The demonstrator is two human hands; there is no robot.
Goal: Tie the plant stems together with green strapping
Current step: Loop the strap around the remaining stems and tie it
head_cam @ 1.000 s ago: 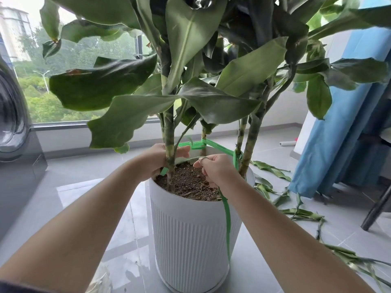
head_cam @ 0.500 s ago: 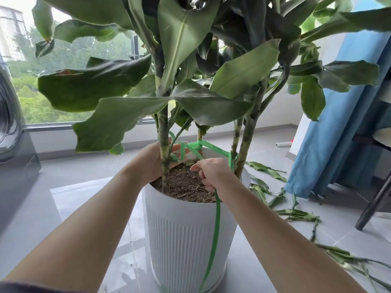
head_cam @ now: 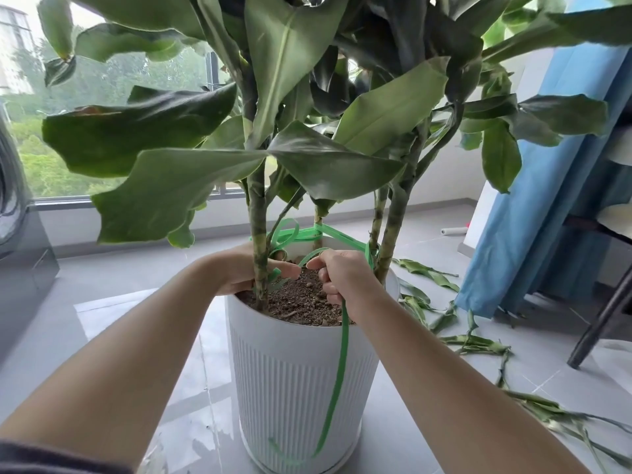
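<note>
A large-leaved plant with several stems stands in a white ribbed pot point(head_cam: 294, 378) full of soil. Green strapping point(head_cam: 337, 236) runs around the back stem point(head_cam: 318, 227) and the right stems point(head_cam: 393, 234), just above the pot rim. My left hand point(head_cam: 239, 271) reaches behind the near left stem point(head_cam: 258, 234) and pinches a short strap end with thumb and fingers. My right hand point(head_cam: 342, 278) is closed on the strap, which arcs between both hands. The strap's long tail point(head_cam: 337, 388) hangs from my right fist down the pot's front to the floor.
Cut leaves point(head_cam: 472, 343) litter the grey floor tiles right of the pot. A blue curtain point(head_cam: 533, 213) and a dark chair leg point(head_cam: 602, 319) stand at the right. A window point(head_cam: 102, 97) runs behind, with a dark appliance point(head_cam: 20, 241) at the left.
My hands have come closer together above the soil, and my left thumb now pinches the short end in front of the left stem. The strap's hanging tail has swung a little.
</note>
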